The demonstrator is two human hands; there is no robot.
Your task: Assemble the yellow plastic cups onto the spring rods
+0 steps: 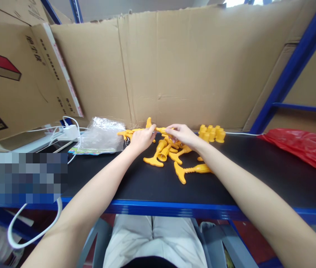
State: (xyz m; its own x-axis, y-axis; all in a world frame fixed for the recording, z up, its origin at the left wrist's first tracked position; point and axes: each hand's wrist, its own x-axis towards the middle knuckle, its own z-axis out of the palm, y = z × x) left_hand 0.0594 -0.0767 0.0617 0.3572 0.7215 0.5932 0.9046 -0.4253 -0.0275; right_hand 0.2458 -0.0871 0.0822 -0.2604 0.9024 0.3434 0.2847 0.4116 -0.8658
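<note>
Fingers closed, the left hand (142, 138) and right hand (181, 134) each pinch one end of a long yellow piece (160, 130), so it stays level just above the yellow heap (174, 158) on the black surface (258, 167).

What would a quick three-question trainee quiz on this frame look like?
1. True or false: the left hand and right hand both grip the raised yellow part.
2. The clear bag lies on which side of the pile? A left, B right, C on top.
3. Fill in: the table top is ____.
Key: 1 true; 2 A; 3 black.
</note>
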